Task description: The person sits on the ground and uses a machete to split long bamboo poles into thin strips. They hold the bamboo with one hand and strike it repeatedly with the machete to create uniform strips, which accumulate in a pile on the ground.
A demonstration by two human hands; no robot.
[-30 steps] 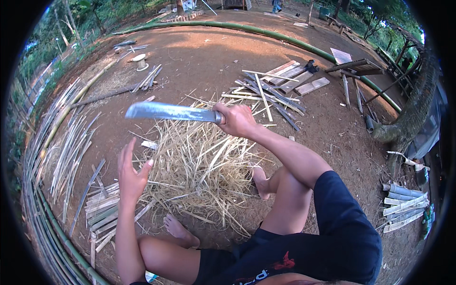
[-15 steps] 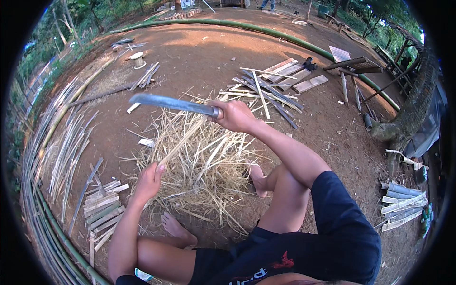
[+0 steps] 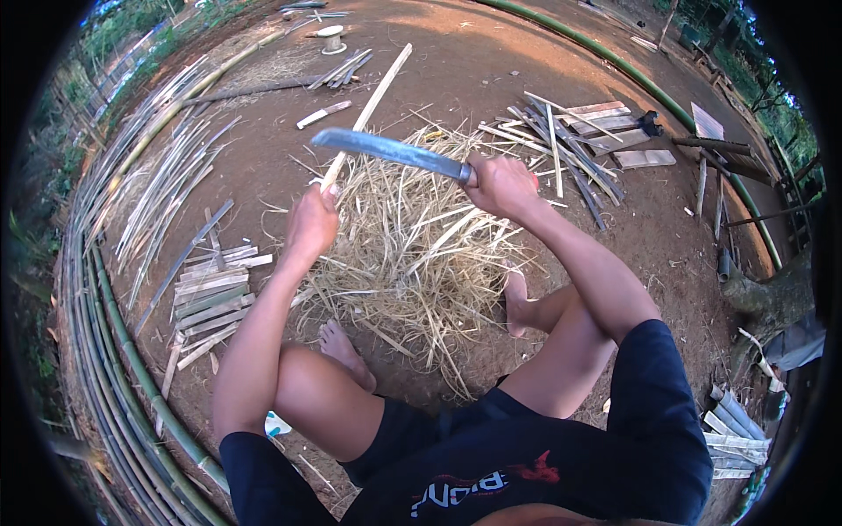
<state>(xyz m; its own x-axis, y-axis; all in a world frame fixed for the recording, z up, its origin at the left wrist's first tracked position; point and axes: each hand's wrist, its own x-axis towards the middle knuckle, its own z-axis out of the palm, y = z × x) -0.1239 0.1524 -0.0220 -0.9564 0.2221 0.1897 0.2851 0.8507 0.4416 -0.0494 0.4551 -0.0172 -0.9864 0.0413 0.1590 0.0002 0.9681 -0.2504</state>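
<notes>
My right hand [image 3: 504,187] is closed around the handle of a machete [image 3: 395,149], whose long, slightly curved blade reaches out to the left. In my left hand [image 3: 312,224] is the lower end of a pale split-bamboo strip [image 3: 377,101], which slants up and away. The blade crosses the strip a little above my left fist; whether they touch I cannot tell. Beneath both hands, between my bare feet, lies a heap of thin bamboo shavings [image 3: 412,254].
Stacked short slats [image 3: 210,298] lie at the left, beside long bamboo poles [image 3: 132,377] and loose strips [image 3: 175,184]. Boards [image 3: 605,131] and dark strips lie right of the heap. A wooden spool [image 3: 331,39] stands farther off; a tree trunk [image 3: 776,294] rises at the right.
The view has swung left. The strip, earlier pointing toward the heap and right, now points up and away past the blade. The machete has come across it.
</notes>
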